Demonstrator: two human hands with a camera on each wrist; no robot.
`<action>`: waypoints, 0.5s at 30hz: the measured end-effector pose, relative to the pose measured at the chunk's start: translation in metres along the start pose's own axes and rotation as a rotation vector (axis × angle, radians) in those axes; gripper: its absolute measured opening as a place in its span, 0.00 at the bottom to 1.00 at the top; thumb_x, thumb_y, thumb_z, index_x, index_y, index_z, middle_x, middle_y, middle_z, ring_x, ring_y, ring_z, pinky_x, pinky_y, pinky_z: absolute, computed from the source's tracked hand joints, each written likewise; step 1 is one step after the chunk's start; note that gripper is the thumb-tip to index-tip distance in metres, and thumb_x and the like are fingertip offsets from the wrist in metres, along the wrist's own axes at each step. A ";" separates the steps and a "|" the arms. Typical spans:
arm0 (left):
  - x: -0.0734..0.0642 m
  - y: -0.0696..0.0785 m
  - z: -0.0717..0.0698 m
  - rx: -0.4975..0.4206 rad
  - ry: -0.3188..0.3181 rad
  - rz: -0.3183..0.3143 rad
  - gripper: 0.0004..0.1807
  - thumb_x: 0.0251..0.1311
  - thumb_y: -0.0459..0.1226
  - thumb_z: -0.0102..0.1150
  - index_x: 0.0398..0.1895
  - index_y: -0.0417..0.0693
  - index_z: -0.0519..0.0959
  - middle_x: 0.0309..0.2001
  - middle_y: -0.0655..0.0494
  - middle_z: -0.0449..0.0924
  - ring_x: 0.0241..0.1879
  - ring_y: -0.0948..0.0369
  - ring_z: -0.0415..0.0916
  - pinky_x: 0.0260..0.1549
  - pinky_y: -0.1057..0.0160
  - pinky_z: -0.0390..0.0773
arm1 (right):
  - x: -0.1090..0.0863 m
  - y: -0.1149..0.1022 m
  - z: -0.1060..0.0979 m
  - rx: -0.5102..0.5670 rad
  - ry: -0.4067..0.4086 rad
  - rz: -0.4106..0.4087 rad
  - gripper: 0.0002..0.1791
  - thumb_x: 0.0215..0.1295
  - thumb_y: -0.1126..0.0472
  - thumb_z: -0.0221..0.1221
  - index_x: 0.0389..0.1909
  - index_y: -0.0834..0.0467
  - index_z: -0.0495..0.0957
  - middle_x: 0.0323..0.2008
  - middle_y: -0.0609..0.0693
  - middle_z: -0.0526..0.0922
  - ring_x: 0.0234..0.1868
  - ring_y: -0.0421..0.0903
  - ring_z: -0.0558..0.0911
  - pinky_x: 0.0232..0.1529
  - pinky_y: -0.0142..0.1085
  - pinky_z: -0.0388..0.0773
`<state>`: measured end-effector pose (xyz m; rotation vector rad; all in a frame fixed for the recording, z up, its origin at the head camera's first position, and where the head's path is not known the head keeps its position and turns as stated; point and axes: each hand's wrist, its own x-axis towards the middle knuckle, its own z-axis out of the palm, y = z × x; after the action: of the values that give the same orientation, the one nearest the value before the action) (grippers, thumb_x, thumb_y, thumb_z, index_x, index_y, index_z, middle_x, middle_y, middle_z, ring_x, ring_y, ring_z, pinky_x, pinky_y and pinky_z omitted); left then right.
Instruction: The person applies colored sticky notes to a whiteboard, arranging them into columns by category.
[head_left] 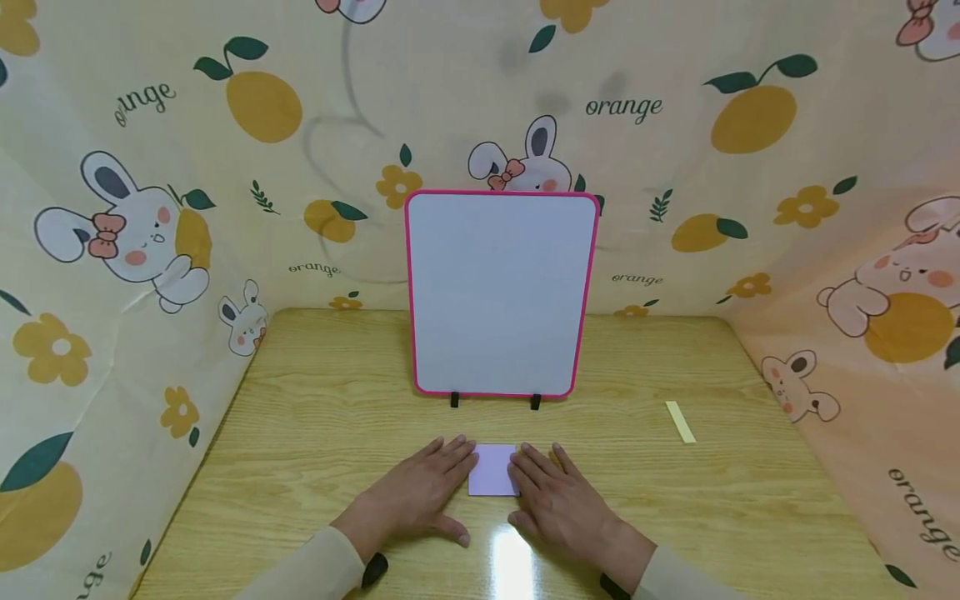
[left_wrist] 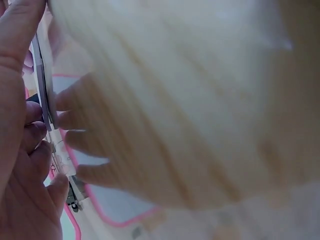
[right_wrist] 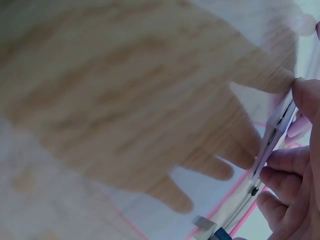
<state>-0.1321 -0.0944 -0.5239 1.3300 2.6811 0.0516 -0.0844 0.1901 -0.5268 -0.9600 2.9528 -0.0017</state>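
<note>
A small purple square of paper [head_left: 492, 471] lies flat on the table between both hands. My left hand [head_left: 420, 493] rests palm down with straight fingers, its fingertips on the paper's left edge and its thumb spread toward me. From the other side, my right hand [head_left: 564, 507] lays its extended fingertips over the paper's right edge. The left wrist view catches the left hand [left_wrist: 30, 185] low against the shiny tabletop, the paper seen almost edge-on. In the right wrist view the right hand [right_wrist: 292, 187] touches the paper's thin edge [right_wrist: 272, 135].
Behind the paper a white board [head_left: 502, 292] with a pink frame stands upright on black feet [head_left: 454, 400]. A pale yellow strip [head_left: 680, 422] lies to the right on the wood-grain table [head_left: 315, 400]. Patterned cloth [head_left: 450, 67] encloses the back and both sides.
</note>
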 end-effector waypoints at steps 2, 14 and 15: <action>0.000 0.000 0.000 -0.001 -0.008 -0.005 0.64 0.57 0.79 0.48 0.85 0.44 0.55 0.85 0.48 0.51 0.85 0.52 0.47 0.83 0.49 0.53 | 0.000 0.000 0.000 0.005 0.007 -0.002 0.37 0.80 0.38 0.51 0.77 0.59 0.69 0.78 0.55 0.70 0.81 0.55 0.65 0.80 0.62 0.61; 0.001 -0.001 0.004 -0.023 -0.032 -0.020 0.67 0.54 0.81 0.47 0.86 0.45 0.53 0.86 0.49 0.47 0.85 0.54 0.46 0.84 0.52 0.52 | 0.004 0.002 0.001 -0.034 0.083 -0.038 0.37 0.78 0.36 0.53 0.73 0.60 0.73 0.72 0.53 0.76 0.75 0.56 0.72 0.76 0.61 0.67; 0.001 -0.002 0.004 -0.023 -0.032 -0.020 0.67 0.54 0.81 0.47 0.86 0.45 0.53 0.86 0.49 0.47 0.85 0.54 0.46 0.84 0.52 0.52 | 0.005 0.002 0.002 -0.037 0.095 -0.040 0.37 0.78 0.36 0.54 0.72 0.60 0.74 0.71 0.53 0.77 0.74 0.55 0.73 0.76 0.60 0.69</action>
<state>-0.1335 -0.0945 -0.5284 1.2868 2.6588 0.0584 -0.0894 0.1885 -0.5286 -1.0518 3.0295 0.0060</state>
